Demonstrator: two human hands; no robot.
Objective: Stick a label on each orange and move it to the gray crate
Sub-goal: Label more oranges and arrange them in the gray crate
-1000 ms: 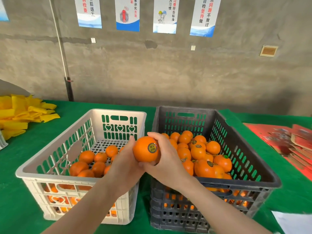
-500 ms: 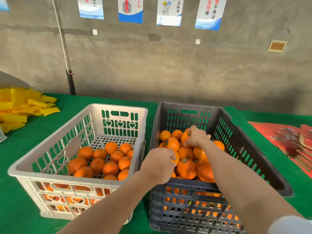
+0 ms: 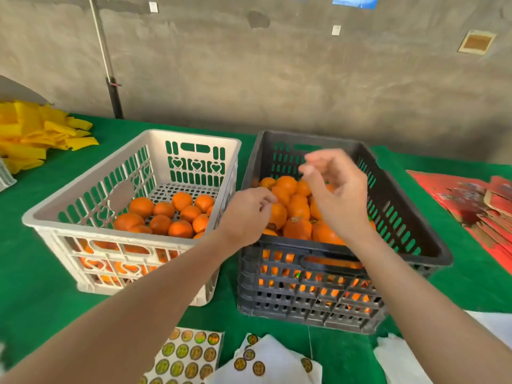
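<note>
The gray crate (image 3: 415, 217) stands on the right, holding a heap of oranges (image 3: 299, 212). The white crate (image 3: 133, 151) to its left holds several more oranges (image 3: 166, 214). My right hand (image 3: 338, 189) hovers above the gray crate's heap with fingers loosely curled and nothing in it. My left hand (image 3: 246, 214) hangs over the gray crate's left rim, fingers loosely curled, fingertips close to an orange; I see nothing in it. A sheet of round gold labels (image 3: 188, 356) lies at the near table edge, beside white backing paper (image 3: 271, 358) with a few labels.
The table has a green cloth (image 3: 41, 286). A heap of yellow pieces (image 3: 33, 134) lies at the far left, and flat red cartons (image 3: 471, 200) at the right. White paper (image 3: 493, 325) lies near the right front. A concrete wall runs behind the crates.
The labelled orange that both hands held a second ago now lies in the gray crate. My right hand has lifted off the heap, empty. The view has tilted down onto the label sheets.
</note>
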